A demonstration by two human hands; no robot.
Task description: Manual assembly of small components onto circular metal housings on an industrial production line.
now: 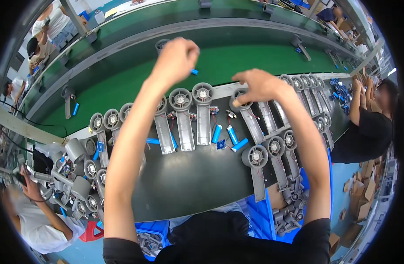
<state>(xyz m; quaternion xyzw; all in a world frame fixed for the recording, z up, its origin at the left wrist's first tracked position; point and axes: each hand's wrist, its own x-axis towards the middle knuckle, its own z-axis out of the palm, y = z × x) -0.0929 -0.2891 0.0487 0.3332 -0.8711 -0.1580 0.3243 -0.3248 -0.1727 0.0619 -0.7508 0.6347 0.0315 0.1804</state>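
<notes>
My left hand point(175, 60) is raised over the green belt, its fingers curled; what they hold, if anything, is hidden. Partly behind it is a grey fan housing point(160, 45), and a blue battery cell point(194, 71) shows beside the wrist. My right hand point(260, 85) has its fingers apart, the thumb overlapping the round head of a grey handheld fan shell point(254, 127) in the row on the dark table. Left of that shell stand more fan shells, one with a white motor hub point(203, 93). Blue cells point(232, 135) and a small blue circuit board point(221, 144) lie between them.
The green conveyor belt point(123, 77) crosses ahead, carrying scattered fan units point(297, 41). A pile of grey fan parts point(81, 187) lies at left. Blue bins point(260, 213) of parts stand at the near edge. Co-workers sit left and right point(364, 125); cardboard boxes point(364, 193) lie at right.
</notes>
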